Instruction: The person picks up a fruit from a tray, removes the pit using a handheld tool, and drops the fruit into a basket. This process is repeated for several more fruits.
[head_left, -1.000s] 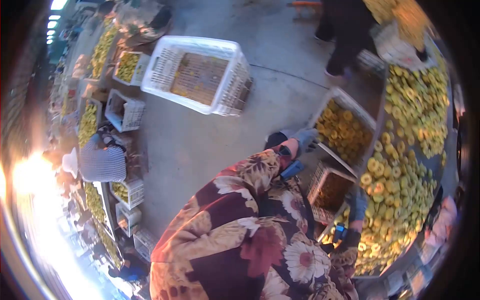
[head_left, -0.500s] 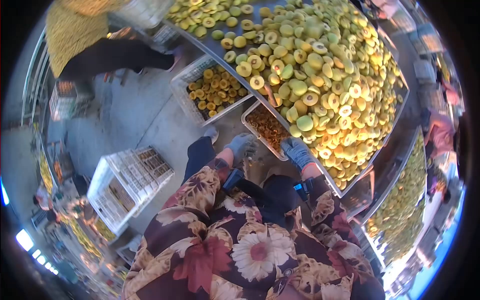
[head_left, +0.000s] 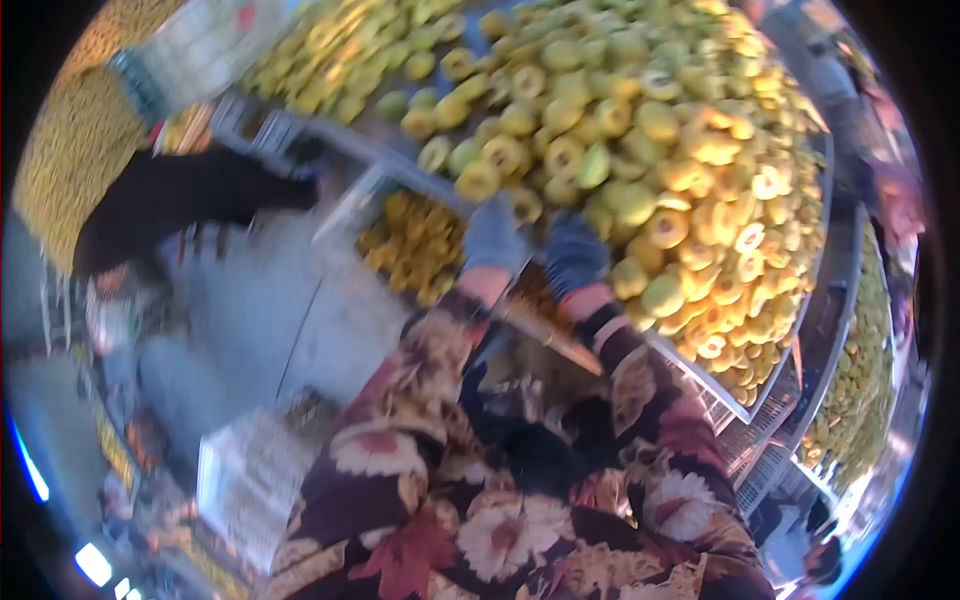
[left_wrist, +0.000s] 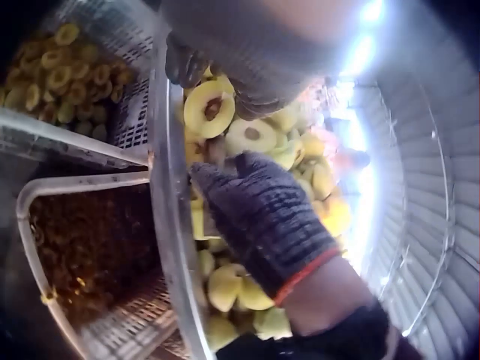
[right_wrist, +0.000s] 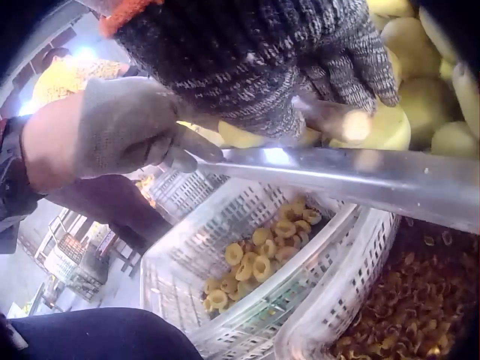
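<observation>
In the head view both gloved hands are at the near edge of a table heaped with halved yellow-green fruit [head_left: 640, 200]. My left hand [head_left: 492, 240] reaches over the metal rim [right_wrist: 375, 176], its fingers extended close to a fruit half [left_wrist: 196, 112] with a brown stone in it. My right hand [head_left: 577, 255], in a dark knitted glove with an orange cuff, is just beside it over the fruit. Its thumb and fingers grip a short wooden handle [right_wrist: 330, 120]; the tool's other end is hidden.
Below the rim stand a white crate [right_wrist: 176, 281] of hollowed fruit halves and a smaller crate [left_wrist: 82, 182] of brown bits. A white crate [head_left: 250, 480] sits on the floor to the left. Another person's dark-clad legs [head_left: 180, 205] are at the back left.
The view has swung toward the fruit table. Both hands have moved forward from the crates and come together at its rim; my right hand has taken hold of the wooden handle lying there.
</observation>
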